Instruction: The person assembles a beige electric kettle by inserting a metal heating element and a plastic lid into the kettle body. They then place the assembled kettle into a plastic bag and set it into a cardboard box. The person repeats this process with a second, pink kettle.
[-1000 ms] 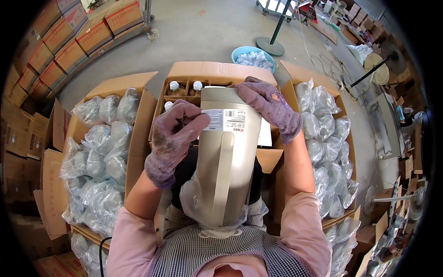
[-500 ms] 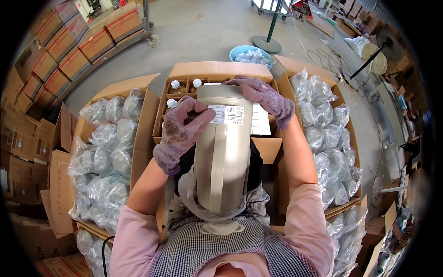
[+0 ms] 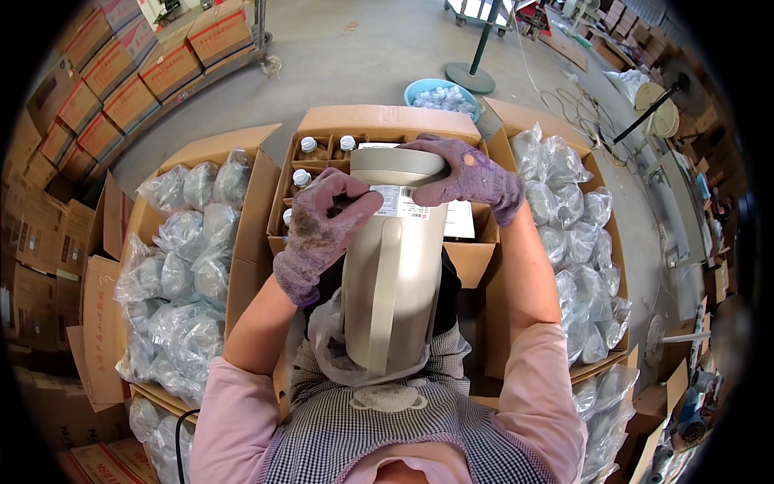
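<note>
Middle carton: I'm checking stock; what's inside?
White-capped bottles at left; a white item at right, perhaps resting on top. The jug, left hand and right hand hide much else.

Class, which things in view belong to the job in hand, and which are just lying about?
Likely the job:
left hand at the label
right hand gripping the jug
plastic bag round its lower end

Likely lying about:
blue tub
green stand
stacked boxes
</note>
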Available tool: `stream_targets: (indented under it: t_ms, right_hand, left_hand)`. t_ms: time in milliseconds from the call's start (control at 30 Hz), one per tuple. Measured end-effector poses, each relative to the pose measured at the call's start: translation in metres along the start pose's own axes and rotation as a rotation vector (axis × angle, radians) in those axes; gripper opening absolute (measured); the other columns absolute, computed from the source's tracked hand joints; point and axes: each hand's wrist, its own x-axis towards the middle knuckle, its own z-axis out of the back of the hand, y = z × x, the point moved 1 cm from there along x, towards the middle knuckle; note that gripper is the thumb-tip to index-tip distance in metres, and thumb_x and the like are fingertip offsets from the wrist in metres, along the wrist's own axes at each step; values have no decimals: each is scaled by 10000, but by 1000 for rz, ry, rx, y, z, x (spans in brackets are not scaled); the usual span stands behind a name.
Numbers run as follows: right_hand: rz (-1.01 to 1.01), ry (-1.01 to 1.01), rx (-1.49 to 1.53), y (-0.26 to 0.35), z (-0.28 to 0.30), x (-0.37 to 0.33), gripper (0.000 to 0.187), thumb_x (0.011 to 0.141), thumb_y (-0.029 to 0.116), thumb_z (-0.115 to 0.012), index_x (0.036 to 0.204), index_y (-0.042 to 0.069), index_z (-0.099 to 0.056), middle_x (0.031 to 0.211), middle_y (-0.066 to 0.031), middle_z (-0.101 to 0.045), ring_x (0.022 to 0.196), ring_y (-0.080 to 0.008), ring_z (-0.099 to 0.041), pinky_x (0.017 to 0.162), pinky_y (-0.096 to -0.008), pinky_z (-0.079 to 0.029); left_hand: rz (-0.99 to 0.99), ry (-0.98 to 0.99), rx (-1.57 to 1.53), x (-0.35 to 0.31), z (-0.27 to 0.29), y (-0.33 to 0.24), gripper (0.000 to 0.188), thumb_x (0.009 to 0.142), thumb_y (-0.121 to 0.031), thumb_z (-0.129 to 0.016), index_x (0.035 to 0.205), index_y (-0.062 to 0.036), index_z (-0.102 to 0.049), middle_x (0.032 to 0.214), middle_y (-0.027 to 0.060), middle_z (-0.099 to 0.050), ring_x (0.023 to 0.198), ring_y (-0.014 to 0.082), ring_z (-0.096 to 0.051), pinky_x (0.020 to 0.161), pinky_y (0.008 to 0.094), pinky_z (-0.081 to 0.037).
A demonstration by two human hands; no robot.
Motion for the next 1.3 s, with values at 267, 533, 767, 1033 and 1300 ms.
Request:
stream_targets:
  t_ms: [267, 533, 767, 1033, 1300]
  right_hand:
    - [-15, 17, -9, 2, 1, 1, 669, 710, 306, -804, 1270, 6, -595, 1095, -131, -645, 1027, -260, -624, 915, -340, -486]
    - [40, -33, -36, 0, -2, 1, 634, 673, 222, -789, 1240, 14, -597, 1057, -128, -656, 954, -230, -631, 857, -340, -515]
    - [-47, 21, -4, 6, 0, 3, 644, 665, 211, -794, 1245, 22, -590, 1040, -119, -655, 942, -223, -631, 847, -342, -516]
    - [-13, 18, -10, 5, 1, 1, 662, 655, 219, -817, 1247, 26, -590, 1042, -120, -655, 952, -217, -634, 845, -339, -517]
    - [-30, 82, -43, 24, -2, 11, 743, 655, 209, -828, 1314, 23, -539, 1096, -124, -646, 977, -226, -646, 856, -338, -534]
  left_hand:
    - [81, -10, -63, 0, 0, -4, 149, 816, -56, -754, 899, 22, -657, 867, 32, -576, 756, 74, -577, 641, 229, -473]
    - [77, -24, -22, 2, 1, -1, 167, 796, -67, -766, 893, 26, -667, 859, 48, -587, 767, 95, -594, 644, 248, -487]
    - [-71, -62, 107, 3, 1, 10, 173, 749, -59, -789, 840, 9, -659, 834, 73, -592, 734, 155, -589, 631, 270, -491]
    - [-67, -153, 508, 7, 20, 5, 541, 632, -195, -891, 1024, 17, -585, 965, 113, -592, 812, 205, -581, 712, 344, -503]
    - [-378, -18, 174, 33, 8, 63, 850, 734, -271, -827, 1424, -25, -396, 1287, 201, -505, 1243, 310, -456, 1059, 418, -388]
